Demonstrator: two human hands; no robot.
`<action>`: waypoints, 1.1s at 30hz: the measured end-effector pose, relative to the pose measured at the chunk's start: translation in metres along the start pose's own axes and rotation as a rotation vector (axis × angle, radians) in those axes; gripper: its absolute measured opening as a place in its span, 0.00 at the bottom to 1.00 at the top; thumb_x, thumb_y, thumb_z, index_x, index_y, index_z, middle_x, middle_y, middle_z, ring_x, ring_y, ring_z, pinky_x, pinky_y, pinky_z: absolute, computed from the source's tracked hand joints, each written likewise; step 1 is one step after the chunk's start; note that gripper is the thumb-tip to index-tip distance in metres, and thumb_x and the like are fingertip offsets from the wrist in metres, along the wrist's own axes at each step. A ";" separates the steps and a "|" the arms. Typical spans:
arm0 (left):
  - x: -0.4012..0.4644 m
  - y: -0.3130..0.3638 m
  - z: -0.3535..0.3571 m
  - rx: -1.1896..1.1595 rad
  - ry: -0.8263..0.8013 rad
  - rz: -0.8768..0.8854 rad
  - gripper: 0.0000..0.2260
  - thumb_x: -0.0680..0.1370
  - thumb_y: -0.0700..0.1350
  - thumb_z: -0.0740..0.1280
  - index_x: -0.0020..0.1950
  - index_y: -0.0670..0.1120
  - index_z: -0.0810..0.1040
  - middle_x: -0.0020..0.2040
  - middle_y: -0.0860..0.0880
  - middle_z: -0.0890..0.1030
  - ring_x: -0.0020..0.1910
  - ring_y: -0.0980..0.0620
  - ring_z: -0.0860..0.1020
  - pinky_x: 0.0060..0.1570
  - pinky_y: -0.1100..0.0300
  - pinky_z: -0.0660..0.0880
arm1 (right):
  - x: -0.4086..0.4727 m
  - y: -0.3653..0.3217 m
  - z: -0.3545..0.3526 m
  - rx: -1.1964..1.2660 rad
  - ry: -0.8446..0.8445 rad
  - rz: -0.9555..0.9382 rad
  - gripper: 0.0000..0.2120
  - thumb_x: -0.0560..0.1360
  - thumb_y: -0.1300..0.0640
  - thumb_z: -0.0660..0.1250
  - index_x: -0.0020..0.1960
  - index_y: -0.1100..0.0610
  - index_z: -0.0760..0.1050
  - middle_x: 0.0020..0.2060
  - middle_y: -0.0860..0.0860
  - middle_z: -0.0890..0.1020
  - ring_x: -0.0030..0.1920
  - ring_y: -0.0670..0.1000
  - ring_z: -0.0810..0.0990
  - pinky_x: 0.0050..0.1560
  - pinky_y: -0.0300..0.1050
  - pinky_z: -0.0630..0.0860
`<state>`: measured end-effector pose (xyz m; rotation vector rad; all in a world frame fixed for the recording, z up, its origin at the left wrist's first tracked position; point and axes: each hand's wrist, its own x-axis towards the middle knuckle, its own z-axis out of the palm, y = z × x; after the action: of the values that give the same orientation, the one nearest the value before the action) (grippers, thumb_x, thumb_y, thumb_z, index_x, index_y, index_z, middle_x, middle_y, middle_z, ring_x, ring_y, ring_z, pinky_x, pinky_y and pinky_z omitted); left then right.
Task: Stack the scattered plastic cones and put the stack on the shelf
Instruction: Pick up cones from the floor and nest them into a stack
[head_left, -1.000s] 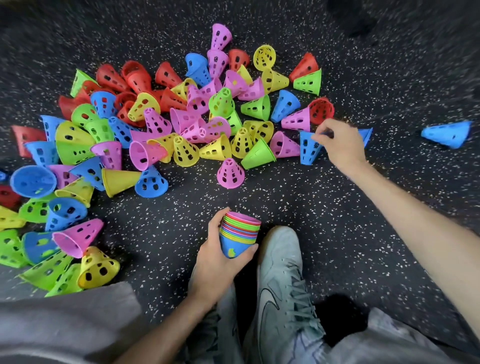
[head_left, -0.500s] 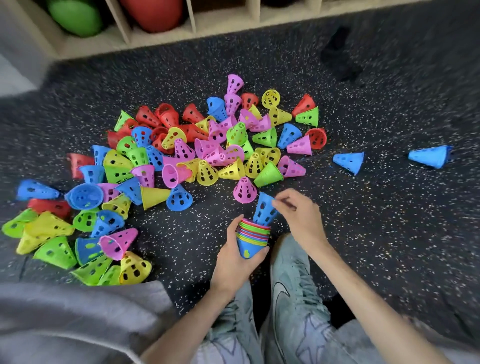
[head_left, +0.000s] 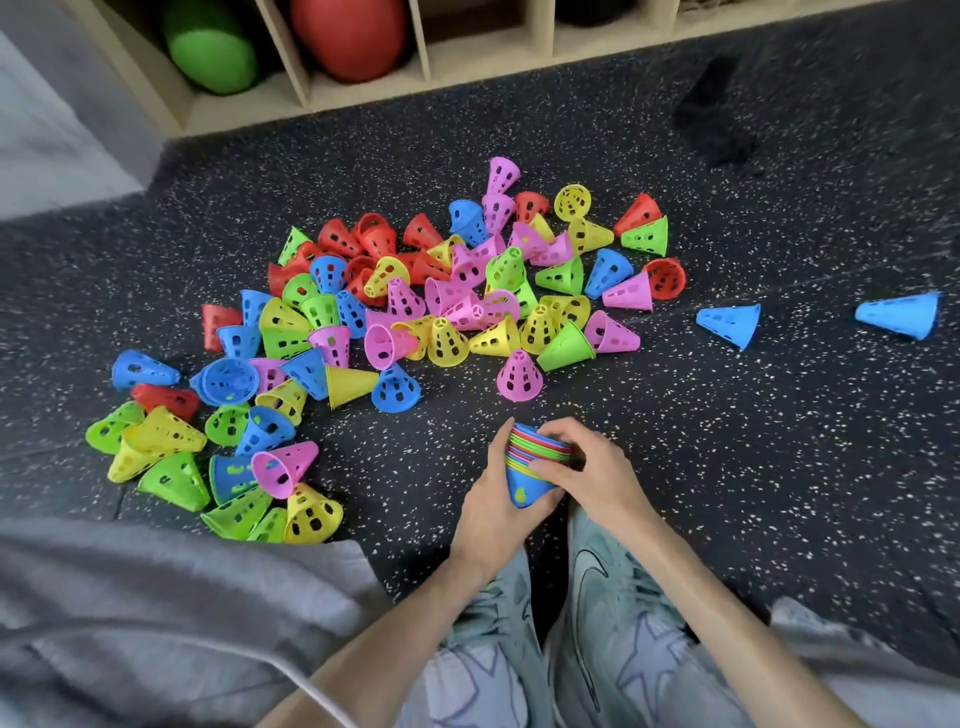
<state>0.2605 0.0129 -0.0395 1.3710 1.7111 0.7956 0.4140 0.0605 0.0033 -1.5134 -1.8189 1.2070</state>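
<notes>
Low over the speckled dark floor (head_left: 779, 467), just ahead of a pale sneaker (head_left: 613, 582), the stack of nested cones (head_left: 530, 470) is sitting between both hands. Its long axis is tilting: the wide rims are facing up and away toward the pile, and the narrow blue tip is pointing down toward the person. A blue cone is showing as the outermost shell, with green, pink and yellow rims banding together near the top.

The left hand (head_left: 491, 512) is wrapping the stack from the left side and underneath, thumb running up along the rims, fingers curling around the lower blue shell. The right hand (head_left: 592, 467) is closing over the right side of the rims, fingers bent and pressing onto the top edge, so both hands are clamping on the stack.

Beyond the hands, the scattered cones (head_left: 441, 306) are lying in a loose heap of red, blue, yellow, green and pink, most on their sides and pointing every way; a pink cone (head_left: 519, 375) is standing upright nearest the stack. Two blue cones (head_left: 730, 323) are lying apart to the right, tips pointing left.

Along the top, the wooden shelf (head_left: 363, 98) is holding a green ball (head_left: 210, 49) in one compartment and a red ball (head_left: 348, 36) in the next.
</notes>
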 end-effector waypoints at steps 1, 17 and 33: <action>0.000 -0.001 -0.001 0.005 -0.014 0.007 0.45 0.70 0.64 0.72 0.79 0.68 0.49 0.59 0.55 0.83 0.53 0.51 0.83 0.55 0.48 0.80 | -0.001 -0.002 0.000 -0.050 -0.019 -0.021 0.17 0.73 0.54 0.76 0.60 0.44 0.76 0.51 0.36 0.79 0.55 0.43 0.76 0.53 0.28 0.68; 0.039 -0.025 -0.093 0.252 0.030 0.052 0.31 0.77 0.64 0.69 0.77 0.57 0.66 0.68 0.58 0.74 0.60 0.60 0.77 0.60 0.52 0.79 | -0.007 0.024 0.012 -0.070 0.018 -0.002 0.28 0.71 0.55 0.78 0.65 0.45 0.68 0.55 0.45 0.74 0.56 0.48 0.73 0.52 0.43 0.66; 0.085 -0.068 -0.146 0.525 0.127 -0.119 0.34 0.80 0.57 0.70 0.80 0.42 0.64 0.81 0.48 0.62 0.77 0.42 0.61 0.76 0.46 0.61 | -0.006 0.034 0.015 -0.112 0.046 -0.011 0.28 0.74 0.51 0.75 0.69 0.45 0.65 0.59 0.43 0.74 0.59 0.47 0.73 0.55 0.44 0.67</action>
<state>0.0919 0.0810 -0.0421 1.5606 2.1810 0.3811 0.4218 0.0502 -0.0321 -1.5756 -1.8900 1.0726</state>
